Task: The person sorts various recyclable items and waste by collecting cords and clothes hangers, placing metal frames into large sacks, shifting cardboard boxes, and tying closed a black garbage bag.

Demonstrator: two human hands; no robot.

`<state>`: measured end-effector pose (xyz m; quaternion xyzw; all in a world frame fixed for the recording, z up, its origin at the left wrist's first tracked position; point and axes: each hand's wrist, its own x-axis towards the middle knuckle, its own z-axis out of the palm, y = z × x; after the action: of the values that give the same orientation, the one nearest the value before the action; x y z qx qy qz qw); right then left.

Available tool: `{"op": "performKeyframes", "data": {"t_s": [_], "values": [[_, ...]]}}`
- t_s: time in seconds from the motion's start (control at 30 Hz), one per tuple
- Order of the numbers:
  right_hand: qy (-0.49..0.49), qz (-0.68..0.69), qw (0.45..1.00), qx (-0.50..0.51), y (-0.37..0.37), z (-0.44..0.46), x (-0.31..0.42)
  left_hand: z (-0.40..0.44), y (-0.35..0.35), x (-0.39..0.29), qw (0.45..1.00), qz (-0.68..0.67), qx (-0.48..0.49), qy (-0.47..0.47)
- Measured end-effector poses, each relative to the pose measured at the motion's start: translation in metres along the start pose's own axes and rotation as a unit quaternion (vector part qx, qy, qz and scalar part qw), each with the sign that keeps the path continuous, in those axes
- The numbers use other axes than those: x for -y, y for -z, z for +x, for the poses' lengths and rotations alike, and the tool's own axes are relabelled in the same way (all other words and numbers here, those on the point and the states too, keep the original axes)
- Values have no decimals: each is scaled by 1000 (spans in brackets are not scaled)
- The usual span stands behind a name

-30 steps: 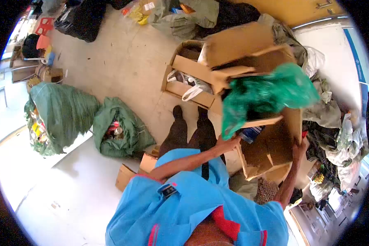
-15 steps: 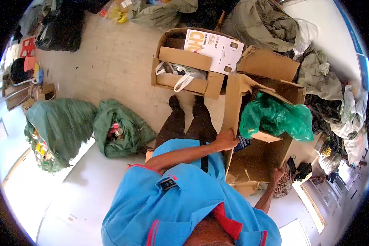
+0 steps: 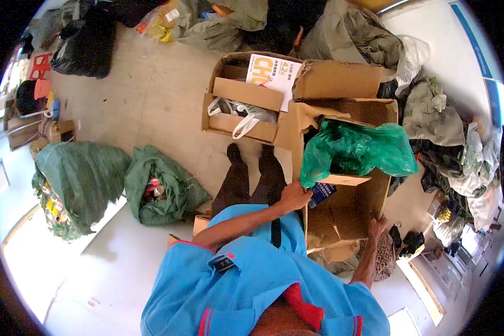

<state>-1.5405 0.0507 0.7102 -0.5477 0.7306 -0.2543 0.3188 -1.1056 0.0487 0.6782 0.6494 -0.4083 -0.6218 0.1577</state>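
A large open cardboard box [image 3: 350, 215] stands at my right side, tilted, its opening facing me. My left hand [image 3: 295, 197] is closed on its left wall edge. On the far side my right hand [image 3: 376, 227] grips the right edge, its fingers partly hidden. Inside the box lies a crumpled green plastic bag [image 3: 353, 147], with a small dark blue packet [image 3: 322, 194] beneath it near my left hand.
Ahead of my feet is another cardboard box [image 3: 246, 87] holding a white-handled bag, with a printed white carton [image 3: 274, 73] behind. Two stuffed green sacks [image 3: 84, 179] stand left. Grey sacks [image 3: 431, 115] and plastic bags pile up right.
The box has shifted left with both my hands on it, now overlapping the printed carton more. More of the blue packet shows inside.
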Motion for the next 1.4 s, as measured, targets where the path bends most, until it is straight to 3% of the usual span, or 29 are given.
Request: {"op": "performKeyframes", "data": {"t_s": [0.13, 0.2, 0.23, 0.33, 0.37, 0.43, 0.47, 0.5, 0.57, 0.63, 0.73, 0.8, 0.87, 0.93, 0.97, 1.03, 1.07, 1.17, 1.23, 1.27, 1.3, 1.33, 1.37, 1.4], "values": [[-75, -137, 988, 12, -33, 46, 76, 8, -2, 8, 999, -2, 26, 47], [104, -97, 989, 30, -43, 63, 78, 6, 4, 4, 999, 28, -37, -3], [95, -147, 984, 39, -40, 76, 62, 1, 5, 2, 995, 20, -96, -20], [109, -223, 967, 56, -52, 114, 57, 19, -26, 49, 985, -59, -133, -96], [72, -225, 970, 58, -60, 124, 50, 8, 2, 28, 995, -89, -22, 45], [88, -259, 960, 60, -76, 141, 80, -4, 34, 3, 969, -213, 31, 120], [139, -293, 944, 62, -92, 138, 128, -2, 35, 7, 972, -202, 43, 112], [120, -320, 936, 83, -102, 144, 149, -2, 30, 16, 973, -214, -62, 61], [127, -332, 928, 111, -120, 155, 182, 1, 23, 32, 963, -220, -154, -1], [151, -320, 926, 133, -142, 166, 210, 5, 25, 44, 920, -321, -223, -37], [212, -293, 920, 152, -166, 179, 230, 5, 43, 46, 899, -379, -218, -11], [220, -311, 909, 169, -188, 191, 235, 9, 54, 53, 903, -373, -202, 70], [228, -329, 896, 192, -207, 202, 239, 8, 63, 47, 883, -399, -239, 65], [209, -300, 909, 199, -222, 215, 244, 20, 62, 66, 902, -384, -194, 19], [205, -299, 910, 201, -226, 221, 249, 18, 76, 37, 885, -407, -214, 66], [328, -290, 885, 158, -229, 236, 272, 29, 75, 42, 840, -489, -220, 80], [266, -350, 875, 203, -233, 246, 291, 37, 76, 48, 844, -492, -204, 67], [311, -412, 835, 188, -256, 290, 297, 55, 92, 27, 857, -490, -159, -2], [332, -398, 836, 182, -270, 316, 305, 95, 82, 60, 849, -506, -145, 51], [329, -381, 849, 161, -284, 332, 302, 108, 82, 47, 873, -446, -179, 79], [266, -448, 832, 191, -300, 351, 306, 133, 74, 71, 875, -475, -87, 47], [265, -490, 813, 168, -311, 362, 303, 128, 83, 42, 833, -538, -108, 72], [284, -419, 848, 158, -310, 360, 321, 137, 88, 30, 828, -529, -171, 69], [298, -453, 833, 106, -331, 391, 287, 129, 105, 3, 843, -512, -139, 86]]}}
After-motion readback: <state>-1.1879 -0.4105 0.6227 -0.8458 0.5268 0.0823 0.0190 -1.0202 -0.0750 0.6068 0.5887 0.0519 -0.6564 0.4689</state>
